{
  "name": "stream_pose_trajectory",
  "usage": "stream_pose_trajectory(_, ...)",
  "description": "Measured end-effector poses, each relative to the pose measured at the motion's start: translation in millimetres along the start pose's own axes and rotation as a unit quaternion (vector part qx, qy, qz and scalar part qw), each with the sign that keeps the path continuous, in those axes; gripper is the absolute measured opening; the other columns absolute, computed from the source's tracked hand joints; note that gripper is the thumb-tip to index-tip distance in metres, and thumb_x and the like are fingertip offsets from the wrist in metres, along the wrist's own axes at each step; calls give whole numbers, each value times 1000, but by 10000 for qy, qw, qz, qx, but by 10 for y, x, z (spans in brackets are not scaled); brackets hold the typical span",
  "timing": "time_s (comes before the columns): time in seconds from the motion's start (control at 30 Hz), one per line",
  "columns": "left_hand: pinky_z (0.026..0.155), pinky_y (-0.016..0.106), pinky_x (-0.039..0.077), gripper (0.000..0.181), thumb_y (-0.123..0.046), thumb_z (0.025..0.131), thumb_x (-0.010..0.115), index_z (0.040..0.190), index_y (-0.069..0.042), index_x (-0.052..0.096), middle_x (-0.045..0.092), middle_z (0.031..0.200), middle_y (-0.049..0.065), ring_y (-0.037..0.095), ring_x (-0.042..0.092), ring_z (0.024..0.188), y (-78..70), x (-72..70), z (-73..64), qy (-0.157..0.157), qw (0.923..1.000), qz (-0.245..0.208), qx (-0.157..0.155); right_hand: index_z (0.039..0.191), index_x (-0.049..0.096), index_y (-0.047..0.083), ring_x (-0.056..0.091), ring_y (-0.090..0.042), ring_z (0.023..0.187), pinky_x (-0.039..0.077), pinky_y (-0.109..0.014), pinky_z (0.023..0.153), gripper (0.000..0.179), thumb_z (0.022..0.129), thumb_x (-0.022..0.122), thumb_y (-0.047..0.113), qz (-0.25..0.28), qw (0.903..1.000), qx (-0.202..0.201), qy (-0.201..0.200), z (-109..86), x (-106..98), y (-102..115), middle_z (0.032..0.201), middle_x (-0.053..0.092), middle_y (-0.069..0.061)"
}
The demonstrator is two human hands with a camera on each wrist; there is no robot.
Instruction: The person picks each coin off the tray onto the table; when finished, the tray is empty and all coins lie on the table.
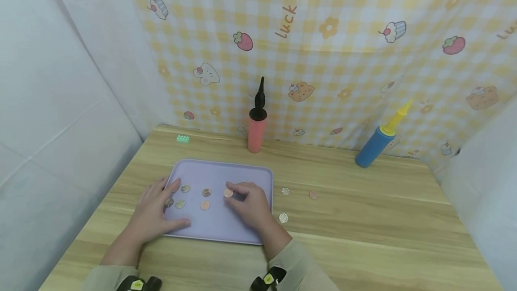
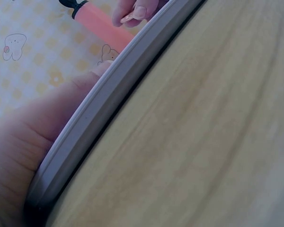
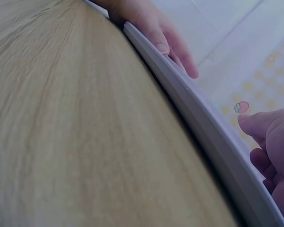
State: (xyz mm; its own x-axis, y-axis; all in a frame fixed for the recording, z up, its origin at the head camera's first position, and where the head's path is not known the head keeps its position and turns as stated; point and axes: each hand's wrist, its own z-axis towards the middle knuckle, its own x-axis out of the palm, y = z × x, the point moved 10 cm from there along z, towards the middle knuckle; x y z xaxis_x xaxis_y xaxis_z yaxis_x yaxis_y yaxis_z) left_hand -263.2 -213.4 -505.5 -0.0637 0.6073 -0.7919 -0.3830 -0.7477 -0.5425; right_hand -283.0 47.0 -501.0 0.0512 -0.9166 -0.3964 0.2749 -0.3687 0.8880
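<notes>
My right hand (image 1: 251,205) pinches a copper-coloured coin (image 1: 228,193) between thumb and fingers over the right half of a lilac tray (image 1: 238,232). In the left wrist view the same coin (image 2: 128,18) shows at the fingertips. Spread over the tray's left end, my left hand (image 1: 151,217) has its thumb along the near rim and its fingers across the left edge. Close to those fingers lie a silver coin (image 1: 180,204), another silver coin (image 1: 186,188) and a dark coin (image 1: 169,202), partly covered. Mid-tray sit a brownish coin (image 1: 207,192) and a copper coin (image 1: 205,205).
Right of the tray, two silver coins (image 1: 285,191) and a copper coin (image 1: 313,195) lie on the wooden table (image 1: 363,246). Behind stand a pink hand pump (image 1: 256,134) with a black top and a blue pump (image 1: 373,148) with a yellow nozzle. A green toy brick (image 1: 183,138) lies back left.
</notes>
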Motion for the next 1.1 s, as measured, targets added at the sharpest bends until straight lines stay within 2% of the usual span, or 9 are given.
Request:
stream_pose_trajectory(0.17, 125, 72, 8, 130, -63, 58, 100, 160, -4, 46, 34, 163, 37, 60, 27, 150, 29, 39, 0, 137, 9997, -31, -178, 114, 85, 15, 69, -12, 102, 57, -30, 92, 33, 82, 93, 13, -298, 9995, 64, 125, -48, 5, -4, 108, 80, 4)
stream_pose_trajectory(0.23, 123, 74, 12, 135, -66, 56, 99, 160, -1, 44, 34, 163, 37, 60, 28, 149, 37, 38, -1, 194, 9995, 22, -249, 110, 86, 16, 69, -10, 101, 57, -29, 92, 30, 81, 95, 15, -444, 9988, -14, 214, -68, 27, 7, 105, 79, 6)
stream_pose_trajectory(0.4, 119, 76, 19, 146, -70, 54, 98, 159, 11, 37, 33, 163, 37, 59, 28, 149, 62, 10, 0, 343, 9982, 265, -406, 108, 86, 16, 69, -7, 101, 57, -28, 93, 28, 81, 96, 17, -714, 9951, -543, 424, -109, 108, 101, 103, 79, 8)
stream_pose_trajectory(0.63, 125, 70, 13, 152, -73, 56, 96, 160, 14, 29, 31, 165, 37, 57, 26, 151, 64, 36, 41, 486, 9973, 328, -435, 107, 85, 16, 70, -7, 105, 55, -28, 98, 28, 82, 95, 20, -1332, 9837, -1103, 502, -154, 99, 214, 107, 80, 9)
stream_pose_trajectory(0.77, 128, 66, 8, 154, -72, 55, 97, 161, 14, 27, 31, 164, 38, 58, 26, 151, 71, 41, 34, 440, 9978, 257, -435, 105, 85, 16, 72, -9, 100, 54, -34, 97, 27, 81, 95, 23, -1878, 9646, -1845, 171, -213, -22, 345, 104, 81, 9)
stream_pose_trajectory(0.9, 129, 63, 5, 155, -74, 55, 96, 162, 14, 25, 30, 164, 39, 59, 26, 152, 91, 41, 29, 377, 9983, 229, -393, 103, 84, 14, 73, -14, 98, 54, -38, 94, 28, 79, 96, 20, -2102, 9435, -2546, -281, -306, -212, 446, 102, 81, 7)
stream_pose_trajectory(1.1, 129, 62, 4, 155, -73, 55, 96, 163, 13, 24, 30, 163, 40, 59, 26, 151, 100, 53, 34, 335, 9986, 194, -350, 101, 84, 12, 73, -18, 97, 55, -40, 91, 30, 74, 98, 17, -2077, 9336, -2823, -738, -415, -496, 351, 99, 81, 5)
